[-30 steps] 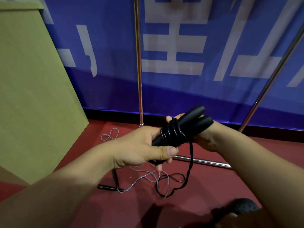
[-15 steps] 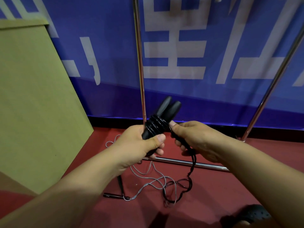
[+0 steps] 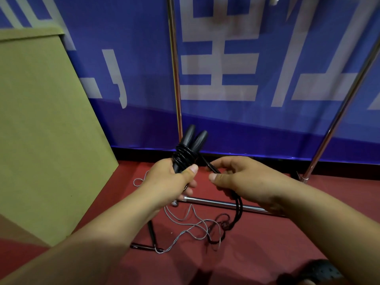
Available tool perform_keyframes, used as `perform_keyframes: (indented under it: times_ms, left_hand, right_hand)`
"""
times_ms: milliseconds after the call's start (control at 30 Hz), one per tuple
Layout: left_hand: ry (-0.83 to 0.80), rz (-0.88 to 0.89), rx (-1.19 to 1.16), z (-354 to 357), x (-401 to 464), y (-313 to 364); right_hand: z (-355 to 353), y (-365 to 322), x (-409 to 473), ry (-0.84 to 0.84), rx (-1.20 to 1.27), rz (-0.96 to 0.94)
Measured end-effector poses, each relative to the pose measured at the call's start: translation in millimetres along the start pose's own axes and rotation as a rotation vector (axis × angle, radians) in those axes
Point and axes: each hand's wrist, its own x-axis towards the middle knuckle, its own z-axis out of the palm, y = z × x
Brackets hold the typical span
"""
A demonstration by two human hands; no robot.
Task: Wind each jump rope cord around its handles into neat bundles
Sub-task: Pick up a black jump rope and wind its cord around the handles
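Note:
Two black jump rope handles [image 3: 194, 139] stand side by side, tips up, with several turns of black cord [image 3: 183, 154] wound round their middle. My left hand [image 3: 170, 182] grips their lower part, thumb across the front. My right hand [image 3: 242, 179] holds the loose black cord [image 3: 238, 208] just right of the bundle; the cord leaves the bundle, passes through my fingers and hangs in a doubled loop to the floor. A second rope with a thin grey cord [image 3: 191, 225] and slim black handles [image 3: 144, 246] lies tangled on the red floor below.
A chrome rack stands ahead, with an upright pole [image 3: 174, 79], a slanted pole [image 3: 337, 120] and a floor bar [image 3: 216, 202]. A blue banner [image 3: 246, 58] hangs behind it. A tan board [image 3: 41, 130] leans at the left. A dark shoe [image 3: 316, 270] shows at bottom right.
The handles have swung from slanting right to upright. My right hand came round from behind the bundle to the front and drew the cord out to the right.

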Motion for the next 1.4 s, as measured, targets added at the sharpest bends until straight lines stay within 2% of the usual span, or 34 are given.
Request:
perform_keyframes:
  times_ms: [167, 467, 567, 900, 1067, 1233, 1400]
  left_hand:
    - [0.045, -0.031, 0.004, -4, 3, 0]
    - [0.184, -0.089, 0.049, -21, 16, -8]
    - [0.164, -0.108, 0.072, -22, 15, -11]
    - [-0.057, -0.046, 0.275, -13, 9, -13]
    - [-0.270, 0.052, 0.429, -9, 11, -17]
    - [-0.507, 0.120, 0.407, 2, 6, -13]
    - [-0.584, 0.112, 0.394, 2, 4, -12]
  right_hand:
    - [-1, -2, -3, -0.034, 0.129, 0.076]
    - [-3, -7, -8, -0.061, 0.051, 0.053]
    - [-2, -5, -10, -0.049, 0.037, 0.018]
    - [-11, -7, -20, -0.048, -0.061, -0.210]
    - [-15, -8, -18, 0.019, -0.049, -0.297]
    - [-22, -5, -12, 0.139, -0.114, -0.330]
    - [-28, 1, -8, 0.210, -0.269, -0.340]
